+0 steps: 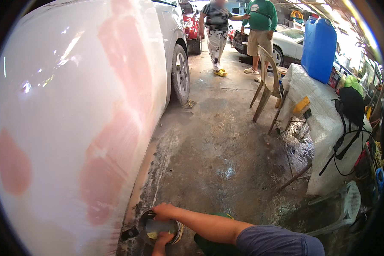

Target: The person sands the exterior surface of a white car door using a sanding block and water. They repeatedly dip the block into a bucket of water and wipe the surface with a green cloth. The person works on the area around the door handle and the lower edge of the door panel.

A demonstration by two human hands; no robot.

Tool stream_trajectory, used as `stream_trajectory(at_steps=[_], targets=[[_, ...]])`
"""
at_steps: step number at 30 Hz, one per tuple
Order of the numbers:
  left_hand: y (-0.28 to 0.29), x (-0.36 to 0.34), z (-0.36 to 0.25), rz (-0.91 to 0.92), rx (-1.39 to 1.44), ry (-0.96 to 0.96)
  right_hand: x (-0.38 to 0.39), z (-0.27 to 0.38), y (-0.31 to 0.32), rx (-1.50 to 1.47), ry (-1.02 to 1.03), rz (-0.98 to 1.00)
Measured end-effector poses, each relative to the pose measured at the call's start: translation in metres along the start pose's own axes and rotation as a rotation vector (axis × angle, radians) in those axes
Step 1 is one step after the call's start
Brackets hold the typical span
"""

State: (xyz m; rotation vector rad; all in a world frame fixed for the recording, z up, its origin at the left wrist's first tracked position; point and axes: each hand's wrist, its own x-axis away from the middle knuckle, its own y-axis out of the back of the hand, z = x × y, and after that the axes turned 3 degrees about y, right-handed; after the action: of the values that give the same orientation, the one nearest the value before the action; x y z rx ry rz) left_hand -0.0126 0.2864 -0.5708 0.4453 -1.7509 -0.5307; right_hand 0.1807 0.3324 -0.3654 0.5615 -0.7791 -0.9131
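Note:
A dark round bucket [143,226] of cloudy liquid stands on the floor beside the car's lower edge. My right hand [164,211] is closed over its far rim, the forearm reaching in from the right. My left hand [164,237] is down inside the bucket, fingers bent at the liquid by a pale yellowish patch [152,234]; what they hold is not clear. Just left of the bucket lies a small black block-like thing [130,233]. The white car panel [59,128] on my left carries several dull pinkish patches [111,158].
To the right, a cloth-covered table [301,85] bears a blue jerrycan [320,49] and a black bag [352,106]. A plastic chair [269,77] stands beside it; another pale chair [350,205] is lower right. Two people [215,25] stand farther off, near parked cars. The concrete floor [213,141] looks wet.

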Motion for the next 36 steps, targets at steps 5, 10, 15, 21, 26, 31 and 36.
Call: stream_trajectory(at_steps=[5, 10, 15, 21, 26, 31, 36], targets=[[-0.001, -0.005, 0.033, -0.341, 0.665, 0.026, -0.006, 0.017, 0.002, 0.036, 0.007, -0.012], [0.011, -0.001, 0.040, 0.345, 1.134, 0.003, -0.004, 0.011, 0.006, 0.011, -0.013, -0.003], [0.005, 0.014, 0.009, 0.258, 1.064, -0.103, -0.005, 0.010, 0.006, 0.002, -0.013, -0.020], [0.017, 0.036, -0.001, 0.120, 0.917, -0.270, -0.005, 0.009, 0.007, -0.015, -0.018, -0.051], [-0.004, 0.038, 0.005, -0.063, 1.198, -0.325, -0.002, 0.008, 0.008, -0.027, -0.037, -0.076], [0.019, 0.049, -0.018, 0.320, 1.178, -0.195, -0.005, -0.001, 0.006, -0.010, -0.022, -0.102], [0.031, 0.072, -0.014, 0.134, 0.827, -0.311, -0.007, 0.008, 0.018, -0.062, 0.012, -0.078]])
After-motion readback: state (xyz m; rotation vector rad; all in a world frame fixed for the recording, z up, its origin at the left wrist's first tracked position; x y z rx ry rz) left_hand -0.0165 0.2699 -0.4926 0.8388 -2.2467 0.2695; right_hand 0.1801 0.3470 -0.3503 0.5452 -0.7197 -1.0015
